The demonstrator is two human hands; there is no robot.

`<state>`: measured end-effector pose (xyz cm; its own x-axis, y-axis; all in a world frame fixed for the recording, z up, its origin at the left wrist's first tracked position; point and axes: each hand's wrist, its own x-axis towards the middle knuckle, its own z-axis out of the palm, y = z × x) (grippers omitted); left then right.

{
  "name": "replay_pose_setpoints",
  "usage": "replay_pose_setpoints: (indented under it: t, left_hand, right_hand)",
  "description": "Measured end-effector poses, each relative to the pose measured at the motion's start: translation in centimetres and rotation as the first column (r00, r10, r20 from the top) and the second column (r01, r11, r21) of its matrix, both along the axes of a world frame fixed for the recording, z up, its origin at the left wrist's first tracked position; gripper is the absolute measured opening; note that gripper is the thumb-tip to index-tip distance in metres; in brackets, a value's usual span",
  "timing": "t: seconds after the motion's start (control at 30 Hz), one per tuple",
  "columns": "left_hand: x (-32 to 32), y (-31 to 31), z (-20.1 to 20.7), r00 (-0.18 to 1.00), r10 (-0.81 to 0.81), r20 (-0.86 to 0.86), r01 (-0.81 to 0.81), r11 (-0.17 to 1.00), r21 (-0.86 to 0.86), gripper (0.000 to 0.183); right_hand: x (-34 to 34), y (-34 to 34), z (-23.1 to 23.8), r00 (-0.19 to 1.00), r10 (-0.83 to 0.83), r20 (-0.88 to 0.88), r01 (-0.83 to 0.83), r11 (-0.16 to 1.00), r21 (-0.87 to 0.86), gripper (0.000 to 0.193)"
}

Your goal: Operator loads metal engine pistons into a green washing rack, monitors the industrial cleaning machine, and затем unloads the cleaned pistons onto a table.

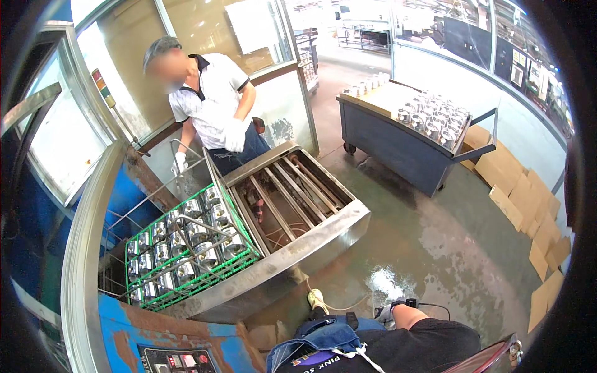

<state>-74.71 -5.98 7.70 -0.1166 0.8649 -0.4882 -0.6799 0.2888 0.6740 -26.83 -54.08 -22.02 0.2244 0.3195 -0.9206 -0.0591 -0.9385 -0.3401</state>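
My right hand (384, 314) hangs low in front of me in what looks like a pale grey glove, with a black strapped device (410, 303) and cable at the wrist. Its fingers are too small and blurred to read, and I see nothing held. My left hand is out of view. Ahead to the left, a green wire basket (205, 283) holds rows of shiny piston-like metal parts (185, 271) on a metal-framed roller table (273, 273). Across from me stands a person in a white shirt (214, 81); one white-gloved hand (179, 163) is at the basket's wire frame, the other (236, 135) near the waist.
At the far right stands a dark grey cart (392, 146) loaded with similar metal parts (435, 118). Flattened cardboard (504, 168) lies along the right wall. Wet patches mark the floor (398, 242). A blue rusty machine with a control panel (177, 359) is at the near left.
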Motion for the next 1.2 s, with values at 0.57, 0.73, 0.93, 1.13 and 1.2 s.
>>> replay_pose_setpoints:
  t: [0.57,0.73,0.93,1.13,1.2]
  left_hand:
    - [-2.1,0.0,-0.2,0.934,-0.342,0.108,0.323,0.933,0.158,0.062]
    - [-2.2,0.3,-0.3,0.89,-0.147,0.431,0.145,0.989,0.036,0.058]
    - [-2.0,-0.5,2.7,0.992,-0.117,0.041,0.115,0.992,0.056,0.055]
    - [-1.0,-0.5,4.5,0.989,0.012,-0.146,-0.016,1.0,-0.021,0.082]
    - [-0.7,-0.3,4.6,0.985,0.049,-0.163,-0.051,0.999,-0.007,0.082]
  right_hand:
    - [-1.0,-2.8,-5.1,0.956,0.29,-0.039,-0.289,0.957,0.022,0.044]
    - [-0.7,0.2,1.2,0.963,-0.152,-0.222,0.146,0.988,-0.042,0.031]
    - [1.3,13.5,16.3,0.675,0.406,0.617,-0.586,0.802,0.113,0.056]
    - [2.3,29.5,31.5,0.861,-0.273,0.43,-0.081,0.759,0.645,0.049]
    - [2.7,34.1,32.6,0.785,0.006,0.62,-0.354,0.825,0.44,0.038]
